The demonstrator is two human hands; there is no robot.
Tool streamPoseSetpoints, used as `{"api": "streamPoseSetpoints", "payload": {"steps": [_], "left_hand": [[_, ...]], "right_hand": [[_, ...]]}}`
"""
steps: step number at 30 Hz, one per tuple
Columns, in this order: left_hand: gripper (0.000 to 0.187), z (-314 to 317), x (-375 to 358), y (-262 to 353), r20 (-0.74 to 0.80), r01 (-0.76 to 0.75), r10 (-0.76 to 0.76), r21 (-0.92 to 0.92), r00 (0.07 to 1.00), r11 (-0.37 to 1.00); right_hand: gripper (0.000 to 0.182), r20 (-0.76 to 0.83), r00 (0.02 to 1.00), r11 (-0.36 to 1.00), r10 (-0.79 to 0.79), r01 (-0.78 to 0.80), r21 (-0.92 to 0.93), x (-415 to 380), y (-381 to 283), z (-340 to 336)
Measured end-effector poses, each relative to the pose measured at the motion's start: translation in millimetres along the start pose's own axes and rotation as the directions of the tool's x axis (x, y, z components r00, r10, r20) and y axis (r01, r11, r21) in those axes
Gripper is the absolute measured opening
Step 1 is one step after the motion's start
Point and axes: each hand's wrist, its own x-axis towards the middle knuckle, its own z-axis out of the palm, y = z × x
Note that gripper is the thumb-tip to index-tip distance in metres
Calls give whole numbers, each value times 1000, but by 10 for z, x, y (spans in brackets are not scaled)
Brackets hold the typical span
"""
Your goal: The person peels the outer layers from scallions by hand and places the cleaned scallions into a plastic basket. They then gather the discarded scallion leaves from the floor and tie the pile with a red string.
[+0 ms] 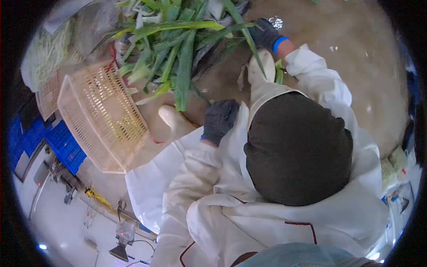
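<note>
Pale blue cloth (pixel 302 257) edges in at 6 o'clock. Beyond it a co-worker (pixel 298 147) in a white coat crouches over the floor (pixel 351 58). My own hands are out of view, so I cannot tell their state. The leeks (pixel 178 49) lie piled at 12 o'clock. The co-worker's right glove (pixel 266 34) is closed on a leaf; the left glove (pixel 219 120) hangs loosely curled, holding nothing. This looks like sorting stalks, and the next one would need pulling free of the tangle. A tilted basket (pixel 100 115) sits at 9 o'clock, just beside the pile. Open floor lies at 2 o'clock; blue crates (pixel 58 142) crowd the left.
</note>
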Motion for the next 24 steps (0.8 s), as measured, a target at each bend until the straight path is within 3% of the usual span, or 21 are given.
{"api": "streamPoseSetpoints", "payload": {"steps": [1, 2, 3, 5, 6, 7, 9, 10, 13, 14, 16, 17, 19, 20, 21, 24], "left_hand": [[16, 264, -52, -139, 37, 47, -48, 41, 998, 998], [17, 500, -84, -235, 70, 87, -93, 82, 993, 993], [22, 606, -98, -353, 147, 272, -272, 23, 951, 962], [36, 923, -160, -709, -22, 406, -406, 7, 914, 914], [44, 1059, -166, -797, -103, 482, -480, -7, 871, 876], [52, 1079, -85, -764, -114, 413, -406, 55, 907, 909], [70, 925, 285, -614, -129, 262, -240, 192, 962, 946], [72, 859, 488, -535, -63, 196, -186, 235, 980, 952], [64, 945, 1044, -440, -1, 70, -78, 447, 997, 892], [59, 1014, 1179, -421, 2, 42, -50, 526, 999, 850], [52, 1127, 1371, -370, 22, 89, -108, 418, 994, 904], [49, 1181, 1453, -354, 30, 118, -138, 362, 990, 925], [45, 1420, 1449, -482, 129, 84, -154, 430, 980, 899], [43, 1525, 1420, -566, 179, 66, -166, 463, 970, 884], [41, 1564, 1426, -633, 110, 144, -189, 332, 976, 932], [33, 1625, 1426, -965, -32, 231, -231, 20, 972, 973]], "right_hand": [[23, 34, 999, 990, 8, -12, 139, -115, 33, -267], [24, 116, 992, 986, 47, -65, 154, -275, 88, -300], [25, 199, 976, 979, 87, -120, 163, -471, 182, -315], [26, 290, 936, 950, 201, -258, 175, -892, 198, -309], [30, 435, 855, 927, 282, -360, 107, -1049, 129, -285], [34, 563, 748, 896, 352, -444, 30, -1184, 34, -248], [41, 444, 724, 826, 527, -561, -66, -1416, -389, -121], [44, 373, 701, 778, 607, -620, -102, -1465, -541, 9], [50, 190, 690, 699, 699, -714, 21, -1442, -567, 579], [49, 233, 665, 684, 709, -730, 0, -1394, -517, 585], [48, 320, 604, 648, 730, -761, -43, -1313, -382, 508], [44, 370, 582, 584, 724, -803, 119, -1213, -263, 265], [47, 330, 565, 510, 756, -825, 243, -1163, 158, 244], [50, 335, 581, 448, 742, -801, 396, -1165, 450, 348], [53, 335, 597, 373, 729, -756, 538, -1173, 658, 425], [58, 348, 690, 560, 635, -721, 407, -911, 800, 44]]}}
